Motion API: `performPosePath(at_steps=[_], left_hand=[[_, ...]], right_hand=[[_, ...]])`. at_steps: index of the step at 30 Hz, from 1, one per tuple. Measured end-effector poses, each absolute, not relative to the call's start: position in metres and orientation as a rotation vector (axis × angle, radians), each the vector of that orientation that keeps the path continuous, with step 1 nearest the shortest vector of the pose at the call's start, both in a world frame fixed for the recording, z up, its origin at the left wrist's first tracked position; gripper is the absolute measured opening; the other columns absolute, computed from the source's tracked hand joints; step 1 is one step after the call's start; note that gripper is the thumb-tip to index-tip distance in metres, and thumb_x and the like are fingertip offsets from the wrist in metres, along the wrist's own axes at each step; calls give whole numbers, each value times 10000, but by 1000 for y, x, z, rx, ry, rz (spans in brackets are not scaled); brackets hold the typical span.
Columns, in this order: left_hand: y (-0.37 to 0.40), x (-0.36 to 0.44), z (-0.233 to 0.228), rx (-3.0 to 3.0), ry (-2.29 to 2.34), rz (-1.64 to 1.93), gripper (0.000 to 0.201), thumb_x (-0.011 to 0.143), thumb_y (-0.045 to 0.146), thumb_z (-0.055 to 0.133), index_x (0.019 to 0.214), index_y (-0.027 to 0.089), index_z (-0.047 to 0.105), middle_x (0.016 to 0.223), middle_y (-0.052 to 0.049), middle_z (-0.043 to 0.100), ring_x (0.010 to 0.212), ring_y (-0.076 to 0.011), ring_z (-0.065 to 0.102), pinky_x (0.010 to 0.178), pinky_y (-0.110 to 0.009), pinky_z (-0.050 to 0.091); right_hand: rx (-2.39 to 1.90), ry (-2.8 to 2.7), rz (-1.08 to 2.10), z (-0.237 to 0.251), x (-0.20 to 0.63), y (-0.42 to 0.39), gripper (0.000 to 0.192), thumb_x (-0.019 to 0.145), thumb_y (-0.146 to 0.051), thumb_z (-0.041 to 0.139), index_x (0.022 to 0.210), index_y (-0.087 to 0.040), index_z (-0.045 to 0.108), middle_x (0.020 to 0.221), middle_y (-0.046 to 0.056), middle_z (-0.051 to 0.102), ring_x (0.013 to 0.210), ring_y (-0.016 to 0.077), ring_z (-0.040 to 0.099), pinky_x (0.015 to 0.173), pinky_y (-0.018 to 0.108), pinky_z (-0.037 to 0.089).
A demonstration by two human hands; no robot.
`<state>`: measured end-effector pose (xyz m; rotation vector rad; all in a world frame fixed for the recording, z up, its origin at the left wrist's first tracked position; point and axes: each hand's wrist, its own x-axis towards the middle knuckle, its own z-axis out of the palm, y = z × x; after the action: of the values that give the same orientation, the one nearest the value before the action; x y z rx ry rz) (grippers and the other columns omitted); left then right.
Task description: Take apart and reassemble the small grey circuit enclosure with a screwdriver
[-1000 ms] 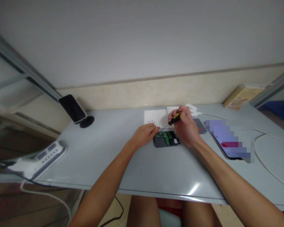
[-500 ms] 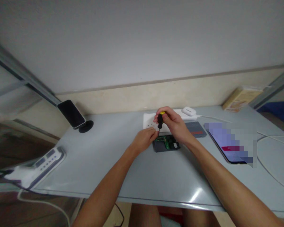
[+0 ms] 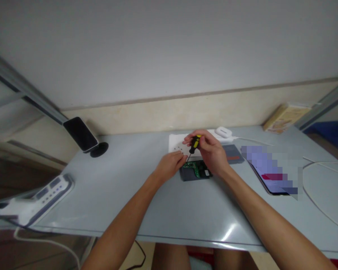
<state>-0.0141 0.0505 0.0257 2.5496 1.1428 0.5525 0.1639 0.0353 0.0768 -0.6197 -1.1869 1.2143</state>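
In the head view my right hand (image 3: 212, 150) is closed round a black and yellow screwdriver (image 3: 195, 143). The screwdriver leans, with its thin shaft slanting down and left to the top left part of a dark device (image 3: 189, 174). A green circuit board (image 3: 196, 170) lies exposed in that device. My left hand (image 3: 170, 165) is at the device's upper left corner, its fingers drawn together close to the screwdriver tip. What those fingers pinch, if anything, is too small to make out. Behind the hands lies a white sheet (image 3: 173, 140) with several small dark specks, perhaps screws.
A grey flat panel (image 3: 234, 154) lies right of my right hand, with a white earbud case (image 3: 223, 132) behind it. Farther right are a phone (image 3: 270, 172) and a white cable (image 3: 312, 195). On the left stand a dark-screened device (image 3: 81, 134) and a power strip (image 3: 46, 198).
The screwdriver has gone from nearly upright to leaning, its handle tipped to the right with my right hand. My left hand stays at the device's corner. The whole view has shifted slightly.
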Motion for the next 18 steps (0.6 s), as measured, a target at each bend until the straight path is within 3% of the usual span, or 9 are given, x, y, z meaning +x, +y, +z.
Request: performPosePath(at_steps=[5, 11, 14, 18], left_hand=[[51, -14, 24, 2558, 1142, 560, 413, 1089, 359, 368, 782, 190, 587, 796, -26, 636, 767, -166, 608, 753, -282, 473], [51, -14, 24, 2558, 1130, 580, 407, 1089, 347, 373, 775, 189, 579, 788, -22, 628, 755, -163, 606, 741, -276, 467], [51, -14, 24, 2553, 1130, 575, 403, 1088, 345, 375, 777, 190, 580, 793, -24, 629, 760, -162, 605, 747, -276, 468], [51, -14, 25, 2550, 1134, 541, 423, 1092, 362, 351, 777, 193, 577, 786, -24, 625, 754, -157, 600, 750, -274, 471]], right_hand=[[-684, -1083, 1148, 71, 167, 40, 307, 830, -568, 729, 824, -266, 676, 904, 10, 638, 809, 177, 608, 760, 324, 526], [-696, -1134, 1206, 76, 174, 41, 282, 859, -543, 707, 915, -266, 705, 778, 11, 646, 777, 195, 607, 741, 340, 491], [-648, -1084, 1256, 77, 172, 39, 290, 889, -557, 650, 872, -268, 668, 825, 19, 657, 810, 198, 630, 760, 345, 503], [-700, -1051, 1180, 74, 172, 41, 309, 799, -545, 760, 779, -257, 649, 847, 8, 641, 802, 181, 611, 743, 322, 506]])
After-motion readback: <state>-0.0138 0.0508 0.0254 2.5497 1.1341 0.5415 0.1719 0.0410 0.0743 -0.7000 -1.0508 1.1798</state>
